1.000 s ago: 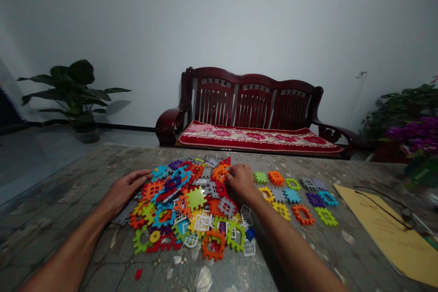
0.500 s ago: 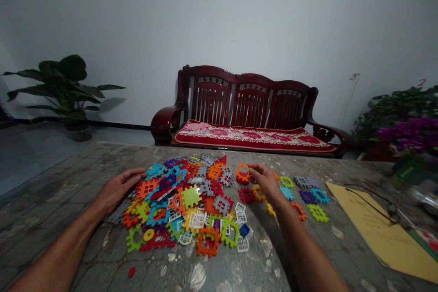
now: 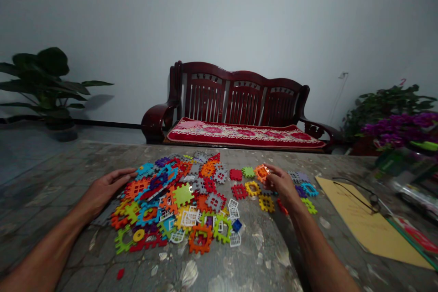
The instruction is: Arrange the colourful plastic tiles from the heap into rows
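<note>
My right hand (image 3: 281, 186) pinches an orange interlocking tile (image 3: 262, 172) by its right edge, above the sorted pieces. A green tile (image 3: 248, 172), a red tile (image 3: 236, 174) and a yellow tile with a round hole (image 3: 252, 188) lie to its left. My left hand (image 3: 108, 189) is open, its fingers stretched toward a light-blue tile (image 3: 145, 170) at the left edge of a heap of mixed toothed plastic tiles. A lime tile (image 3: 183, 195) and several white window frames (image 3: 233, 209) lie in that heap. Part of the sorted pieces is hidden behind my right hand and forearm.
The stone-patterned table (image 3: 253, 260) carries a yellow envelope (image 3: 371, 223) with glasses (image 3: 374, 200) on it at the right. Purple flowers (image 3: 398, 127) stand at the far right. Beyond the table is a dark red wooden bench (image 3: 239, 100). A small red piece (image 3: 120, 274) lies near the front.
My right hand has carried the orange tile rightward, from beside the heap to just right of the green tile. My left hand stays by the heap. The view has turned slightly right.
</note>
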Tool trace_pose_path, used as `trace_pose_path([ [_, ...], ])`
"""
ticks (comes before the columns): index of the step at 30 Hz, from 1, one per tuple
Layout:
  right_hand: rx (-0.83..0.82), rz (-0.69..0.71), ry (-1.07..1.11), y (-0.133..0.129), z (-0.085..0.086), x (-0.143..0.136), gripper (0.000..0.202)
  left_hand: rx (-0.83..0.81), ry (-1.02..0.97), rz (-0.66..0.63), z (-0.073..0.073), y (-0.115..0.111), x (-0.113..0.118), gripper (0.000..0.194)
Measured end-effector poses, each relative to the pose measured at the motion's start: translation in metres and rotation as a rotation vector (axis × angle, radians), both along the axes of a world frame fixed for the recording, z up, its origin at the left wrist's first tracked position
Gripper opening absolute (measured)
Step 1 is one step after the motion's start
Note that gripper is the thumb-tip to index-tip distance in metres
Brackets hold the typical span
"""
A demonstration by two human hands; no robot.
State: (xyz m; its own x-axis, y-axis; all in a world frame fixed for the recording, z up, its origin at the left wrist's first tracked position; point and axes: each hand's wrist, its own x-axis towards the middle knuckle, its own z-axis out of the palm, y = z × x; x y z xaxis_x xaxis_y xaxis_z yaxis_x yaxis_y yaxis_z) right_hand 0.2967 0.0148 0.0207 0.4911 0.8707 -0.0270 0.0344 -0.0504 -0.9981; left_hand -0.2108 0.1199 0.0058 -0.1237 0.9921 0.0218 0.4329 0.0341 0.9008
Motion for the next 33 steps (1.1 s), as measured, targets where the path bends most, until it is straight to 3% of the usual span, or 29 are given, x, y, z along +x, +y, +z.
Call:
trace_pose_path([
  [10, -0.01, -0.208, 0.01, -0.006, -0.012, 0.036, 0.03, -0.014, 0.03, 0.015, -0.002, 0.002, -0.002, 0.07],
  [16, 0.031, -0.248, 0.005, -0.029, -0.02, 0.05, 0.045, -0.014, -0.004, 0.027, -0.004, 0.005, -0.004, 0.073],
  [19, 0.003, -0.221, -0.049, -0.044, -0.022, 0.056, 0.039, -0.008, -0.019, 0.021, -0.007, 0.007, -0.005, 0.073],
  [25, 0.009, -0.298, -0.135, -0.064, -0.02, 0.06, 0.026, -0.011, 0.033, 0.007, -0.008, 0.008, -0.007, 0.072],
  [29, -0.05, -0.299, -0.052, -0.073, -0.015, 0.058, 0.024, 0.008, 0.108, -0.008, -0.008, 0.009, -0.009, 0.071],
  [33, -0.069, -0.262, 0.03, -0.08, -0.015, 0.057, 0.037, -0.029, 0.111, -0.015, -0.006, 0.01, -0.008, 0.073],
])
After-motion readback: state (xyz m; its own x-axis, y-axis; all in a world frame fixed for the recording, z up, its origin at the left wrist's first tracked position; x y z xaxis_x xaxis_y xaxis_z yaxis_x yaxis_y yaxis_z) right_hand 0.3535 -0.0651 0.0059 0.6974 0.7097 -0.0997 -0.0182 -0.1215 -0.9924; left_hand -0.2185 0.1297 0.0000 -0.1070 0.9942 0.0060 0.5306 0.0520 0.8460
